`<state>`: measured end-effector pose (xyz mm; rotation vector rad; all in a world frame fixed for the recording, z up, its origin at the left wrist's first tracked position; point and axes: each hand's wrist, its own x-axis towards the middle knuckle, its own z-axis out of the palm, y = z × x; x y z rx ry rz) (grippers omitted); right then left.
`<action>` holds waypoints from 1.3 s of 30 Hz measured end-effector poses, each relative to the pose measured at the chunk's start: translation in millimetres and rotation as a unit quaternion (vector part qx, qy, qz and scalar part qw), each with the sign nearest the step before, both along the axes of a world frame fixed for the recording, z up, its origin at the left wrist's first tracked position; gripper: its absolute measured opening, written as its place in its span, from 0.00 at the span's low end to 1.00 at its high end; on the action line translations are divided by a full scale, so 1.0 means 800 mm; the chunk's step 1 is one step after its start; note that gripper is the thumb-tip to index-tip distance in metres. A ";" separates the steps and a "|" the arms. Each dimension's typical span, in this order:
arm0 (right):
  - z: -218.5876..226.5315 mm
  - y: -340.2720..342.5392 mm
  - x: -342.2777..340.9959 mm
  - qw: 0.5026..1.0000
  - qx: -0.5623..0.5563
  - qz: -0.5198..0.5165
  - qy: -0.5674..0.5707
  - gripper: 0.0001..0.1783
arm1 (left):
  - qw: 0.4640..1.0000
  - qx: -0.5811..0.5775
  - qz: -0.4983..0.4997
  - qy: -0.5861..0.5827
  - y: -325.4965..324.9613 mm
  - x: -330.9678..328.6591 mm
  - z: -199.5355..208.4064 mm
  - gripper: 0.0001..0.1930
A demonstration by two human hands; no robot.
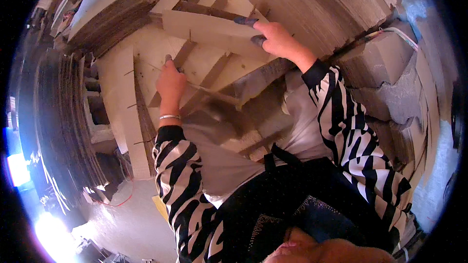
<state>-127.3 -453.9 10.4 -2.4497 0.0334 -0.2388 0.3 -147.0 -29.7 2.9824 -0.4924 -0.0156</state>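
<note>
My right hand (pixel 279 40), with dark covers on the fingertips, grips the right end of a long cardboard strip (pixel 209 30). One finger lies over its top edge and the thumb is against its near face. My left hand (pixel 171 84) is closed, its fingers curled by a shorter slotted cardboard strip (pixel 184 54); what it pinches, if anything, is hidden. Another cardboard strip (pixel 216 74) stands on edge to the right of that hand. These strips stand on a pale work surface (pixel 158 44), some crossing one another.
Stacked cardboard (pixel 114 17) lies at the far left, and a tall stack of sheets (pixel 63 117) stands at the left. More layered cardboard (pixel 312 9) fills the far right. Slotted strips (pixel 134 112) line the left side. A cable (pixel 402 36) hangs at the right.
</note>
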 end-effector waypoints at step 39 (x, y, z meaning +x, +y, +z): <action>-0.042 0.076 -0.014 0.927 0.244 0.238 0.159 0.22 | 0.962 -0.142 -0.123 0.198 -0.076 -0.152 0.022 0.27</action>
